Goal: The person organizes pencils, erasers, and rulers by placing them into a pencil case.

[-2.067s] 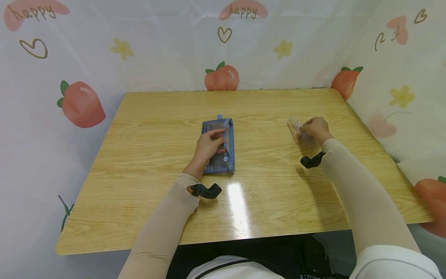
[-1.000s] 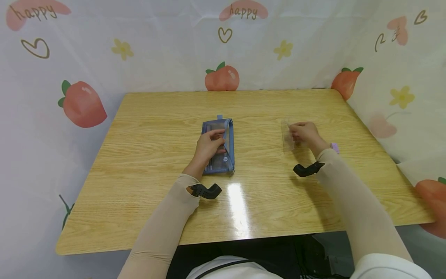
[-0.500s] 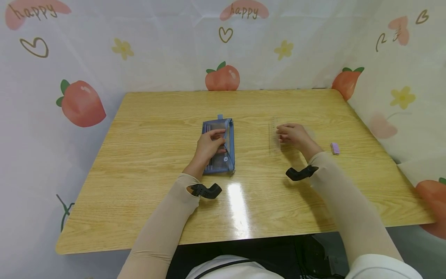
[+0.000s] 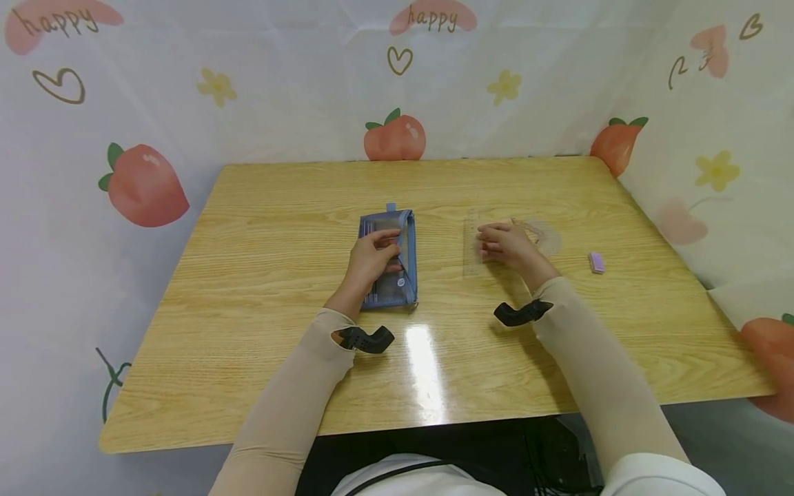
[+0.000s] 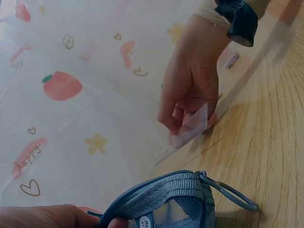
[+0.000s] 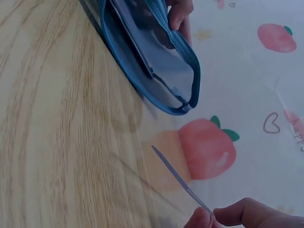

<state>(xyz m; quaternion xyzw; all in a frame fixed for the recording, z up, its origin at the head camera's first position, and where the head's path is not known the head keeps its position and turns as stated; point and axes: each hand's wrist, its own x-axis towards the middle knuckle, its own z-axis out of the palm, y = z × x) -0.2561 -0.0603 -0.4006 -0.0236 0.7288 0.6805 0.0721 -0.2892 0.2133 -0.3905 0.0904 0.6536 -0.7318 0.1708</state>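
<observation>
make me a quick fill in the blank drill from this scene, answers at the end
The left hand holds a pouch coloured ____. Its mouth is ____, not closed. With the right hand pinching the ruler, hands on the pouch number ____. The block is coloured ____.

Missing words: blue; open; one; purple.

The pouch [image 4: 391, 291] and ruler [image 4: 471, 248] bound a passable gap of tabletop [image 4: 439, 248].

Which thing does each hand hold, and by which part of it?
Left hand: blue pouch, by the rim of its open mouth. Right hand: clear ruler, pinched by one long edge.
</observation>
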